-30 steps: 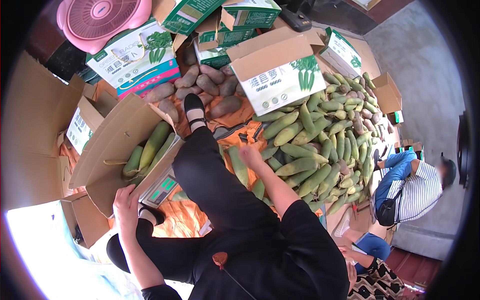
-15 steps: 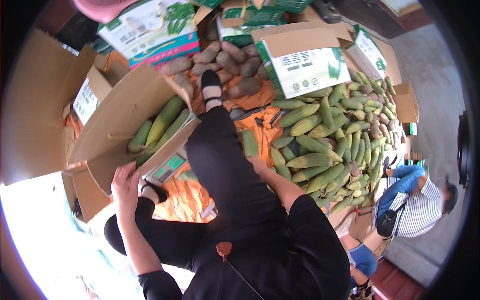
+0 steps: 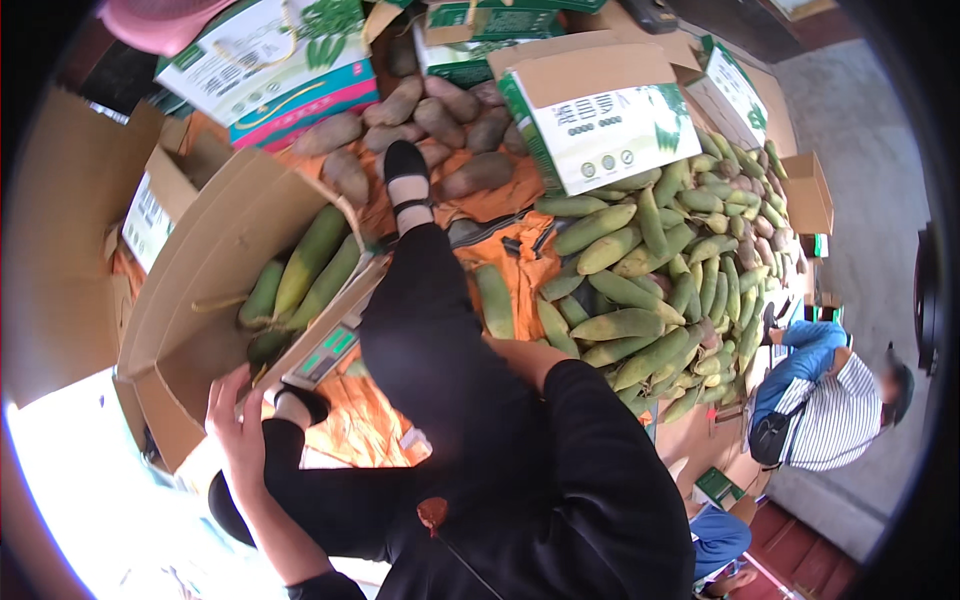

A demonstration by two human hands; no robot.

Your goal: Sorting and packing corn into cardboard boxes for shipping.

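My left hand [image 3: 238, 425] is at the near rim of an open cardboard box [image 3: 170, 300], fingers loosely bent and apart, with nothing visible in them. Several long green radishes [image 3: 303, 262] lie inside that box. Beneath it sits a scale [image 3: 330, 350] with lit green displays. Most of my right hand [image 3: 515, 352] is hidden behind my raised leg; only the wrist area and forearm show. Close to it, a single green radish [image 3: 493, 300] rests on the orange sheet [image 3: 535, 265], beside a large heap of green radishes [image 3: 630, 290].
Reddish-brown tubers [image 3: 437, 122] lie beyond my foot. Printed cartons [image 3: 610, 125] stand behind the heap, and another carton [image 3: 275, 70] is at far left. A pink basin [image 3: 165, 22] is at the top. At right sits a person in a striped top [image 3: 835, 420]; another is partly visible below.
My right hand has slid further behind my leg, its forearm drawn inward. My left hand has shifted slightly down and left. The view has moved a little; the lower-right person has changed posture.
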